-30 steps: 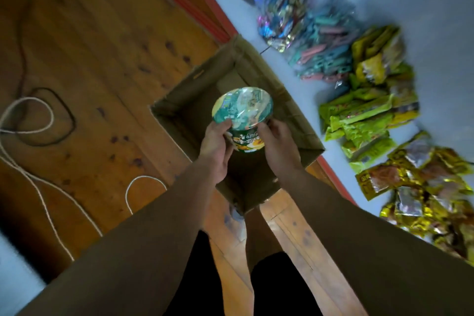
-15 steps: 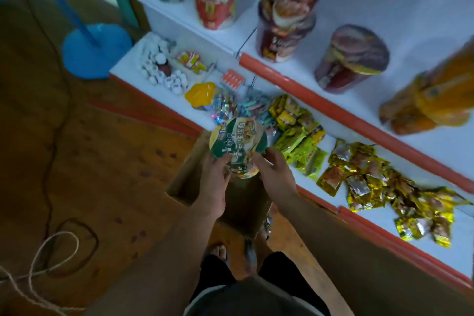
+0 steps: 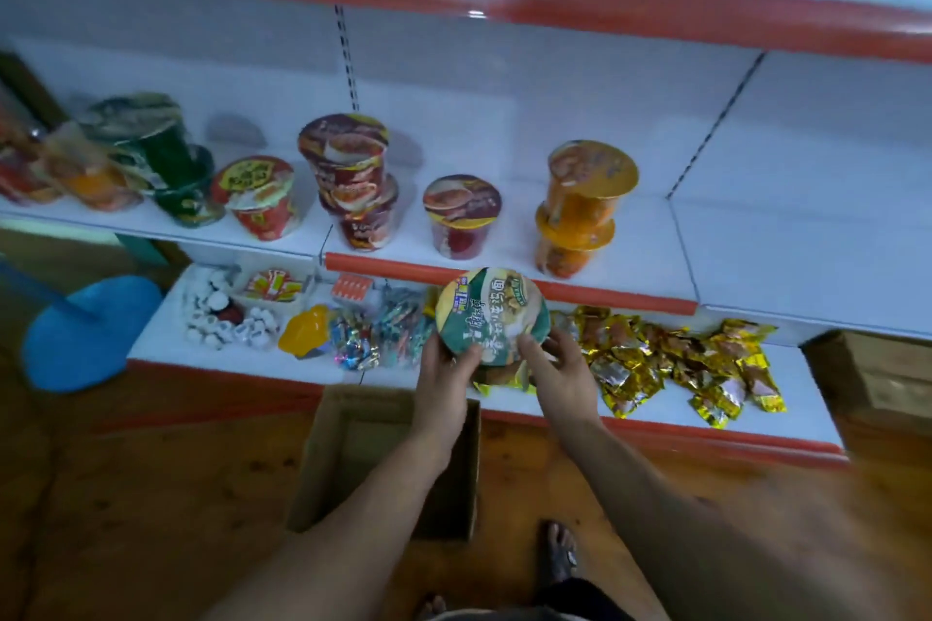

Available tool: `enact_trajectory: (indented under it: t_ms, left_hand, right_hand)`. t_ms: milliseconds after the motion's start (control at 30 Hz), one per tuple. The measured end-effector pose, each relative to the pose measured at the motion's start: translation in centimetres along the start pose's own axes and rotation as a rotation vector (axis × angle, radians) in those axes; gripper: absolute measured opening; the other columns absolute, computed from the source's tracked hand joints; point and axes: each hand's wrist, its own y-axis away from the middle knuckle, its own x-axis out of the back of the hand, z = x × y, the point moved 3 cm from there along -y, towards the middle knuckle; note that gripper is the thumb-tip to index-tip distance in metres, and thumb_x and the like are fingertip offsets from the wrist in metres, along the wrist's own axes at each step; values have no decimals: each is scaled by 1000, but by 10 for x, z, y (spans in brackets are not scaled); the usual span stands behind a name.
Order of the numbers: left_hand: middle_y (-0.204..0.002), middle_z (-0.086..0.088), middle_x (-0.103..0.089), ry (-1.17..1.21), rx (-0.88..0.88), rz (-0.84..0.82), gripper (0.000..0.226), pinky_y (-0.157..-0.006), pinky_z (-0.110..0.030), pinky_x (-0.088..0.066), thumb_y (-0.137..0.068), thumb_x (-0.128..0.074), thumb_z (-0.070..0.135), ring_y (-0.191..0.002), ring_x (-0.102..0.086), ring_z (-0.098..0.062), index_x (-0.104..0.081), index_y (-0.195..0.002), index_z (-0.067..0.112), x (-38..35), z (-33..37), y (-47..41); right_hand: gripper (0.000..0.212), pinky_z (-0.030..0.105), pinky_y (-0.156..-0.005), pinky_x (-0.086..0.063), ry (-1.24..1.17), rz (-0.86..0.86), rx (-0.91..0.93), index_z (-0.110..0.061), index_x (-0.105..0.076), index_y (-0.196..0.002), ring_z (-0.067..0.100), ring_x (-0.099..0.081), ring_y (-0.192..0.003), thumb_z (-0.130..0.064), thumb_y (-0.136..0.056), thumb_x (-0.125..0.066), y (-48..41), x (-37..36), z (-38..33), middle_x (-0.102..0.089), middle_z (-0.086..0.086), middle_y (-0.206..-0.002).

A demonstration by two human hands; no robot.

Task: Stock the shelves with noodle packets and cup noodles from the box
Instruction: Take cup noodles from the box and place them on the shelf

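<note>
Both hands grasp a green-lidded cup noodle (image 3: 491, 315), held in the air above the near edge of the lower shelf (image 3: 655, 406). The left hand (image 3: 444, 381) curls around its left side, the right hand (image 3: 565, 371) around its right. The open cardboard box (image 3: 328, 459) sits on the floor below.

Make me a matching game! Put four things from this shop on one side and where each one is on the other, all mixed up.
1 green-lidded cup
2 cardboard box
3 orange cups
4 gold packets

a on the wooden floor
b stacked on the middle shelf
c held by left hand and right hand
d heaped on the bottom shelf

Pairs: 1-c, 2-a, 3-b, 4-d
</note>
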Motion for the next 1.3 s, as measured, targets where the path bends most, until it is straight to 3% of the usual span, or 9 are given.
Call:
enact_trajectory:
  t_ms: [267,400,500,633,733,867,1000,1200,1300]
  left_hand:
    - [-138,12,-55,-253,-12,-150,65,-99,-32,-44,-87,-68,51,-125,-52,-12,-43,-144,35,-145,-13,1]
    - [-136,11,-57,-307,-13,-179,58,-105,-41,-45,-86,-67,52,-125,-54,-14,-48,-140,38,-219,-20,-12]
    - [-131,6,-59,-370,-22,-167,48,-101,-37,-46,-86,-66,49,-120,-56,-15,-56,-131,38,-268,-18,-36]
    - [-121,8,-67,-392,-5,-166,29,-100,-42,-49,-91,-66,36,-114,-62,-17,-59,-119,38,-317,-13,-82]
    - [-126,8,-65,-434,37,-110,40,-99,-37,-47,-93,-65,34,-116,-59,-17,-55,-131,29,-336,-17,-110]
    - [-126,5,-64,-421,52,-67,44,-100,-35,-48,-94,-64,25,-114,-59,-15,-52,-136,23,-356,-20,-143]
    - [-118,8,-65,-460,75,-50,34,-101,-41,-48,-94,-62,23,-115,-58,-18,-56,-127,28,-362,-26,-167]
    - [-122,4,-65,-501,165,-46,36,-103,-46,-48,-93,-63,22,-117,-58,-21,-58,-127,30,-360,-41,-186]
    - [-123,7,-65,-491,177,-39,36,-103,-48,-48,-93,-61,24,-117,-58,-19,-56,-127,34,-359,-45,-186]
  right_hand:
    - [42,48,-94,-51,-135,304,-92,-28,-56,-129,21,-62,-104,-46,-92,-59,-25,131,31,-63,-4,-110]
    - [43,37,-86,-49,-179,355,-103,-25,-55,-133,17,-58,-98,-41,-93,-58,-57,196,42,-64,-1,-115]
    - [43,29,-80,-41,-202,321,-101,-23,-53,-135,12,-53,-95,-39,-95,-57,-93,235,42,-59,-5,-109]
    - [39,34,-81,-50,-213,241,-122,-27,-55,-130,13,-60,-94,-41,-93,-58,-155,266,40,-65,-5,-118]
    - [39,34,-83,-49,-199,181,-159,-26,-54,-131,15,-60,-96,-38,-94,-58,-194,278,41,-64,-4,-118]
    - [40,47,-94,-52,-145,132,-180,-24,-54,-131,24,-63,-105,-38,-93,-58,-236,284,41,-66,-1,-123]
    - [39,49,-92,-54,-120,99,-200,-22,-57,-128,25,-65,-101,-37,-92,-60,-267,284,46,-68,1,-118]
    - [38,38,-81,-55,-33,-1,-252,-17,-57,-126,21,-62,-90,-33,-92,-60,-286,279,61,-67,1,-111]
    - [41,45,-90,-54,-40,-13,-262,-17,-56,-127,21,-63,-98,-34,-91,-63,-289,279,65,-67,2,-114]
